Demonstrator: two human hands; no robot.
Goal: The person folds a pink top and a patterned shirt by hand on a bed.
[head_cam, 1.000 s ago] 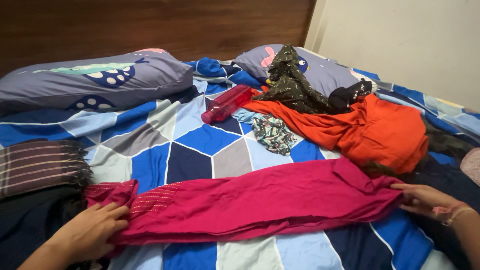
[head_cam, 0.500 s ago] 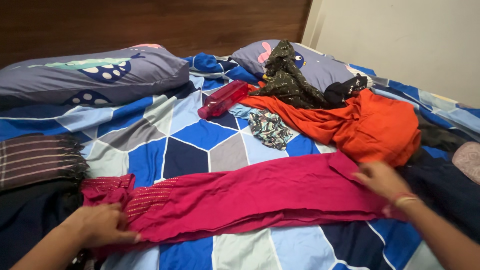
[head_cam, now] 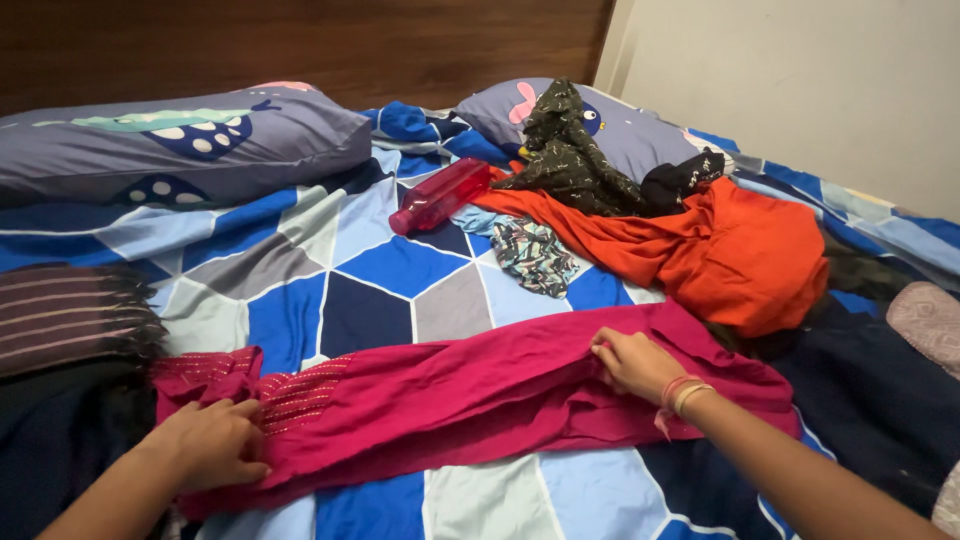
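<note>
- A bed [head_cam: 400, 290] is covered by a blue, grey and white patterned sheet.
- Two pillows [head_cam: 170, 145] [head_cam: 640, 135] are laid along the head edge.
- A red bottle [head_cam: 440, 194] is laid between the pillows.
- A magenta garment [head_cam: 470, 395] is spread across the near edge.
- An orange cloth [head_cam: 740, 255] is heaped toward the right edge.
- A striped cloth [head_cam: 70, 315] is folded at the left edge.

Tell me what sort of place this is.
Most likely a bedroom: a bed with a blue patterned sheet, two pillows against a wooden headboard, and loose clothes spread on it.
</note>
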